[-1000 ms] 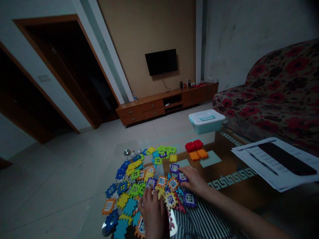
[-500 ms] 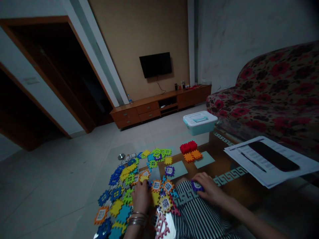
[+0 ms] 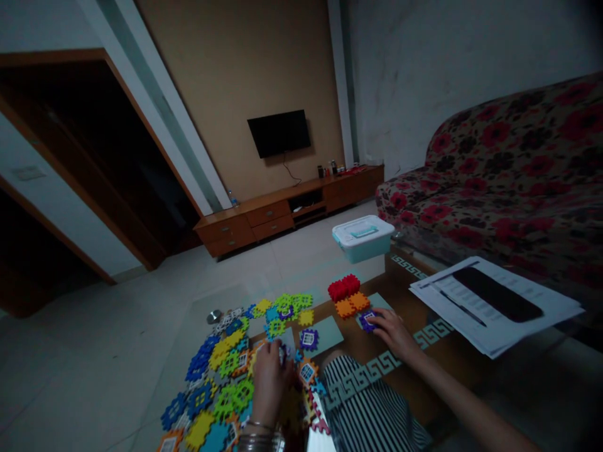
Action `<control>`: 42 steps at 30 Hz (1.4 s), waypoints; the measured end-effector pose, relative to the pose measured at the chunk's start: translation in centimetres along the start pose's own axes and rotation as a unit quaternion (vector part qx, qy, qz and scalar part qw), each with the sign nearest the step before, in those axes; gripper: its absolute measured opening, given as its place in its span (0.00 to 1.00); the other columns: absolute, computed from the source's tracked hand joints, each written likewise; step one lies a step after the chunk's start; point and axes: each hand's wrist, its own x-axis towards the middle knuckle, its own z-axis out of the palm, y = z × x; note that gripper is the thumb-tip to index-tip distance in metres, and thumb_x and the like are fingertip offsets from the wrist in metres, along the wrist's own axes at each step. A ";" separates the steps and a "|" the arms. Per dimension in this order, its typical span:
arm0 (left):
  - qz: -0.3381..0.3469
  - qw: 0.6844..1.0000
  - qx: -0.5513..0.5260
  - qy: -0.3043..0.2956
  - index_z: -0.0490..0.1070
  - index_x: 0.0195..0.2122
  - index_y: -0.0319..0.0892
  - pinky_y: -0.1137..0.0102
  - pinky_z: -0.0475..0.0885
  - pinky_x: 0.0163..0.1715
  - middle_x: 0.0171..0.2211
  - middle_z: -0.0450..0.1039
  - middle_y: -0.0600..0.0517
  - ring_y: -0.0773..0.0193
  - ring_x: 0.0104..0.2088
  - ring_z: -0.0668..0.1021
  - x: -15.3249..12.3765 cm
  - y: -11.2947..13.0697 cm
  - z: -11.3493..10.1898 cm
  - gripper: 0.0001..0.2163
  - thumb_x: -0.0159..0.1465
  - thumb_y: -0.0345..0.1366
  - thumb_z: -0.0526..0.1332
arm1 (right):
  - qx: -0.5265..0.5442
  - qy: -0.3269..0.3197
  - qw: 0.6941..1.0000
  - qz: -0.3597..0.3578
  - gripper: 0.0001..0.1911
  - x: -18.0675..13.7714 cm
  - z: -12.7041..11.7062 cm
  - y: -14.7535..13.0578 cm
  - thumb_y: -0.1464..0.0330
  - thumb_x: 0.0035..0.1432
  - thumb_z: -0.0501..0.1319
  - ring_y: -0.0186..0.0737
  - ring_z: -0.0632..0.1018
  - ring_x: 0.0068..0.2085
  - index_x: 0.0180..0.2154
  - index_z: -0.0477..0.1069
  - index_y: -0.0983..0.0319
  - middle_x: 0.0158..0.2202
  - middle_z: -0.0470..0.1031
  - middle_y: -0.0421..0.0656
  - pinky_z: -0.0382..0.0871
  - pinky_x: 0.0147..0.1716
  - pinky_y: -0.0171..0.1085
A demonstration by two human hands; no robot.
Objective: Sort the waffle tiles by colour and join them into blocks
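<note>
My right hand (image 3: 396,336) grips a purple interlocking tile (image 3: 367,321) with a white window pattern, at the glass table just in front of the orange tiles (image 3: 353,304). Behind these sit red tiles (image 3: 343,287). Over the heap of pieces, my left hand (image 3: 270,384) has its fingers closed around a dark purple piece (image 3: 282,354), mostly hidden by the fingers. Between my hands lies another purple window tile (image 3: 309,339), with an orange window tile (image 3: 308,371) nearer me. Blue tiles (image 3: 203,358), yellow tiles (image 3: 227,348) and green tiles (image 3: 234,397) spread left of my left hand.
A lidded turquoise box (image 3: 363,240) stands at the table's far side. Papers (image 3: 490,336) with a pen (image 3: 464,308) and a black phone (image 3: 497,295) lie at right. A small round metal object (image 3: 213,316) sits at the far left. My striped-clothed knee (image 3: 367,408) shows beneath the glass.
My right hand has carried the purple tile forward, from above my knee to beside the orange tiles. My left hand stays over the heap, its fingers slightly raised. The view has shifted a little rightward.
</note>
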 end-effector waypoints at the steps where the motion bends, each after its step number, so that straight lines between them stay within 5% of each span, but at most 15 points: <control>1: 0.033 0.998 -0.045 -0.004 0.67 0.51 0.39 0.65 0.66 0.51 0.50 0.71 0.44 0.56 0.51 0.72 -0.1 1.6 0.6 0.17 0.59 0.27 0.54 | -0.003 0.003 1.000 0.002 0.17 0.0 0.0 0.0 0.72 0.59 0.55 0.49 0.69 0.56 0.46 0.77 0.58 0.55 0.71 0.49 0.61 0.57 0.51; 8: 0.148 0.965 -0.213 -0.043 0.67 0.50 0.41 0.62 0.63 0.58 0.53 0.69 0.45 0.57 0.55 0.69 0.9 11.9 6.7 0.23 0.53 0.22 0.54 | 0.021 0.005 1.000 -0.006 0.19 0.0 0.3 0.4 0.74 0.55 0.59 0.49 0.70 0.56 0.49 0.74 0.59 0.54 0.71 0.49 0.62 0.57 0.51; 18: 0.256 0.932 -0.254 -0.044 0.69 0.47 0.39 0.59 0.63 0.60 0.53 0.69 0.44 0.57 0.56 0.69 5.0 18.2 8.7 0.22 0.51 0.19 0.53 | 0.158 0.180 0.966 0.098 0.17 0.7 0.3 1.6 0.60 0.64 0.50 0.48 0.76 0.45 0.43 0.72 0.61 0.43 0.74 0.51 0.72 0.46 0.47; 21: 0.218 0.946 -0.241 -0.021 0.69 0.49 0.40 0.54 0.60 0.60 0.55 0.67 0.43 0.52 0.58 0.67 4.4 18.4 8.7 0.21 0.55 0.20 0.53 | 0.171 0.178 0.964 0.100 0.16 0.8 0.4 1.7 0.60 0.64 0.50 0.48 0.76 0.45 0.41 0.72 0.59 0.42 0.74 0.50 0.72 0.46 0.48; 24: 0.095 0.957 -0.275 -0.001 0.64 0.55 0.35 0.55 0.60 0.61 0.56 0.65 0.37 0.51 0.58 0.67 3.1 18.3 9.3 0.23 0.57 0.22 0.54 | 0.185 0.144 0.968 0.090 0.14 0.7 0.3 1.1 0.61 0.62 0.52 0.48 0.76 0.45 0.43 0.71 0.59 0.44 0.73 0.50 0.72 0.47 0.47; 27: 0.016 0.923 -0.381 -0.037 0.60 0.57 0.33 0.61 0.61 0.61 0.56 0.65 0.37 0.55 0.59 0.68 2.1 18.4 10.3 0.24 0.58 0.23 0.55 | 0.168 0.080 0.980 0.064 0.18 0.5 0.1 0.4 0.66 0.55 0.58 0.49 0.73 0.51 0.48 0.69 0.58 0.49 0.71 0.48 0.68 0.54 0.48; 31: -0.011 0.868 -0.492 -0.060 0.61 0.56 0.40 0.63 0.63 0.60 0.56 0.68 0.41 0.57 0.58 0.70 2.0 19.3 11.1 0.24 0.57 0.26 0.58 | 0.115 0.035 0.992 0.050 0.26 0.3 0.3 0.2 0.74 0.49 0.55 0.49 0.70 0.56 0.52 0.68 0.58 0.52 0.69 0.48 0.62 0.59 0.49; 35: 0.002 0.868 -0.491 -0.068 0.62 0.56 0.38 0.62 0.62 0.60 0.56 0.68 0.40 0.55 0.58 0.71 1.8 19.2 10.6 0.24 0.56 0.27 0.58 | 0.103 0.049 0.993 0.030 0.22 0.2 0.6 1.0 0.71 0.54 0.55 0.49 0.71 0.54 0.51 0.68 0.60 0.51 0.69 0.49 0.65 0.56 0.48; 38: 0.038 0.898 -0.435 -0.047 0.62 0.56 0.38 0.60 0.58 0.64 0.59 0.65 0.40 0.56 0.61 0.66 1.1 16.7 9.3 0.26 0.55 0.25 0.56 | 0.090 0.089 0.992 0.013 0.18 -0.2 0.5 1.3 0.64 0.58 0.57 0.51 0.72 0.53 0.50 0.68 0.59 0.50 0.70 0.49 0.66 0.55 0.50; 42: 0.052 0.951 -0.302 0.027 0.64 0.56 0.39 0.58 0.54 0.65 0.62 0.60 0.41 0.56 0.64 0.61 0.9 9.7 6.4 0.24 0.56 0.24 0.53 | 0.056 0.106 0.992 -0.036 0.14 -0.6 1.1 -0.4 0.62 0.63 0.54 0.52 0.72 0.51 0.48 0.71 0.57 0.48 0.73 0.49 0.65 0.54 0.52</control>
